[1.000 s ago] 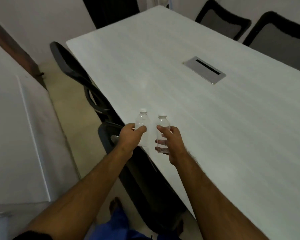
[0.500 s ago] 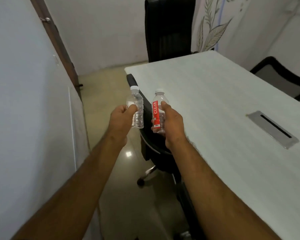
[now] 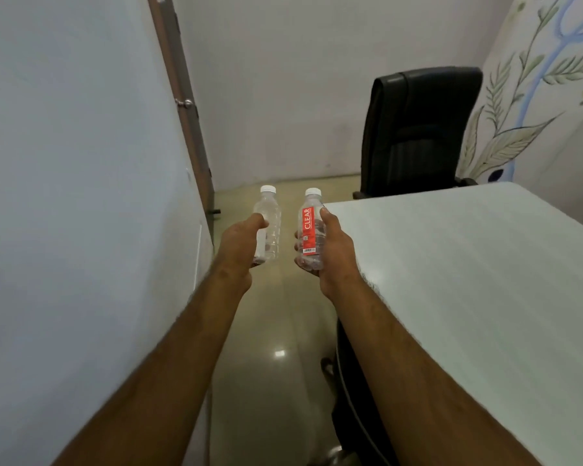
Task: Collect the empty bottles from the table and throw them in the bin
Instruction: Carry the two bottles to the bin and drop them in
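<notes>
While no bin shows anywhere in view, worth noting the main risk: a slip on the way to it. Left hand wrapped around a clear plastic bottle, thumb across its front, fingers closed behind. Right hand closed around a second bottle, thumb up along its side, fingertips curled under its base. Both held upright and side by side, apart from each other, just left of the near corner of the bench and above the glossy floor.

Thin, light walls, judged easy to crush or to squirt out of a loose hold; a drop onto that hard floor would send either rolling, possibly under the black chair beyond the bench. Narrow passage between the bench and the wall, so a knock of an elbow against either also possible. Hard to aim for a bin not yet in sight.

Looks: small, transparent, ribbed, each with a white cap screwed on. Right-hand one wearing a red label with "CLEAR" in white running up its side and a barcode below; left-hand one with no label visible. Seemingly empty.
</notes>
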`<state>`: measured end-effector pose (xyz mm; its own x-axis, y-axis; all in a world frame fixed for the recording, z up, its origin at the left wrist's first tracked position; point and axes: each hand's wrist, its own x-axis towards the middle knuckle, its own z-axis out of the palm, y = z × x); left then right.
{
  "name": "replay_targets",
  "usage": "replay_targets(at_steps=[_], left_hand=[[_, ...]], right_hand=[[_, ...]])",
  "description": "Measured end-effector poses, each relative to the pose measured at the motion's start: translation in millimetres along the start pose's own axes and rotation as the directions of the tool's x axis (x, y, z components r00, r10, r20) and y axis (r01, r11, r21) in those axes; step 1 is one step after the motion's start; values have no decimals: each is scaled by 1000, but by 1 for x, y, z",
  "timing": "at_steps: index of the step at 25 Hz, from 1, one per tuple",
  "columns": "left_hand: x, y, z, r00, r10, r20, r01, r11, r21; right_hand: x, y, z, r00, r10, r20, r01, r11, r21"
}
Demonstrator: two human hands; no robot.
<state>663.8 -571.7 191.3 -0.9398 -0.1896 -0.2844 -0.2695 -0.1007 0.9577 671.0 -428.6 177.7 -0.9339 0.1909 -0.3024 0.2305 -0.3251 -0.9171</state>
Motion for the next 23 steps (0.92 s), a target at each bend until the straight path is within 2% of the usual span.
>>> replay_targets(at_steps=[5, 8, 10, 17, 23], left_hand=[[139, 39, -5, 1000, 19, -14, -19, 1000, 5], [231, 52, 1, 993, 85, -87, -90, 994, -57], [289, 62, 9, 990, 114, -82, -122, 988, -96], [482, 119, 43, 997, 13, 82, -3, 993, -117], [658, 130, 91, 971, -34, 237, 54, 996, -77]], right_hand=[[121, -18, 66, 998, 18, 60, -12, 995, -99], [205, -23, 96, 1000, 13, 11, -12, 997, -80], [262, -26, 116, 999, -12, -43, 8, 995, -95], [445, -60, 176, 990, 0, -138, -12, 996, -83], [608, -84, 199, 994, 18, -109, -15, 1000, 25]])
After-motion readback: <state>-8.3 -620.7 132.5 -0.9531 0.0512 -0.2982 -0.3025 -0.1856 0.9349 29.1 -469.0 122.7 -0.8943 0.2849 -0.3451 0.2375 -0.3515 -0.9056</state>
